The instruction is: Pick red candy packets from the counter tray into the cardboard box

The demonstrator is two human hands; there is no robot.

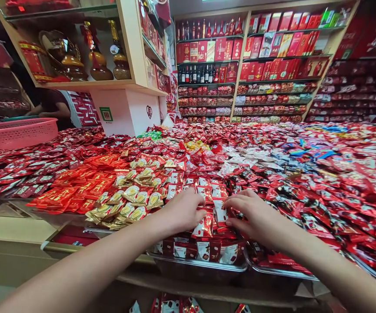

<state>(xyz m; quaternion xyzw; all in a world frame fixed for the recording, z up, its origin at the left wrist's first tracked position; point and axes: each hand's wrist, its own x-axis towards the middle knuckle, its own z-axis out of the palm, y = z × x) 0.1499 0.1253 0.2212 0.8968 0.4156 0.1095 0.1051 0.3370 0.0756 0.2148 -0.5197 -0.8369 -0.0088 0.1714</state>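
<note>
Over packets [204, 227] with illegible print, left hand [188, 209] curls, grip unclear; right hand [254, 214] half-open, merely touching one.

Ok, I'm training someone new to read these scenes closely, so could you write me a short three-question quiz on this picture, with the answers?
1. Multiple choice: what colour is the basket at the left side of the picture?
A. Blue
B. Pink
C. Yellow

2. True or false: the left hand and the right hand are clasped together.

3. Fill in the missing colour: between the two hands lie red-and-____ packets.

Key:
1. B, pink.
2. False; the hands are apart, with packets between them.
3. White.
</note>
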